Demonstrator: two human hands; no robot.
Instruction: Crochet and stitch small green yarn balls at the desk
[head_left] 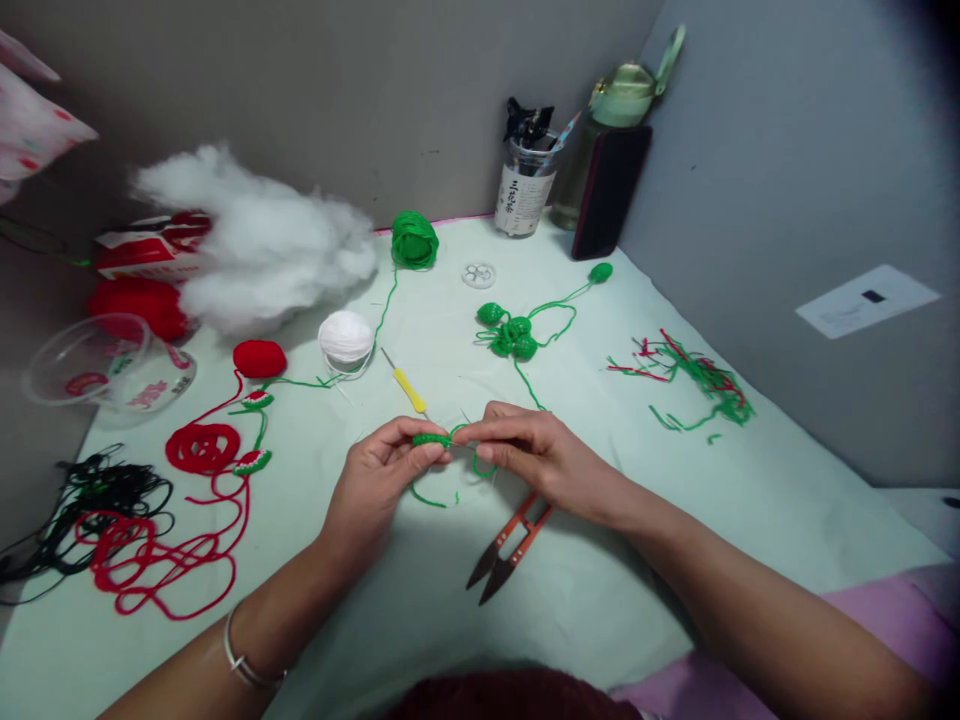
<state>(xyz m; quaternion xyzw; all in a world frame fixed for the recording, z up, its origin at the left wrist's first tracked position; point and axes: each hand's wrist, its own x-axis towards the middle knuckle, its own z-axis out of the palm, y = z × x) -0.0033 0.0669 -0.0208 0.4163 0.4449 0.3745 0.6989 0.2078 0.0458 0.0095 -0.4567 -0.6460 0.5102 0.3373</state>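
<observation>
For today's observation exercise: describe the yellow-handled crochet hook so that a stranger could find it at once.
Start at the pale green table cover and find the white yarn ball near its middle. Just right of it, above the left hand, lies the crochet hook. It is the only slim metal tool with a yellow handle; the snips are orange.

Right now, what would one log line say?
left hand: pinching green piece | right hand: pinching green yarn | snips: on table, under right hand
</observation>
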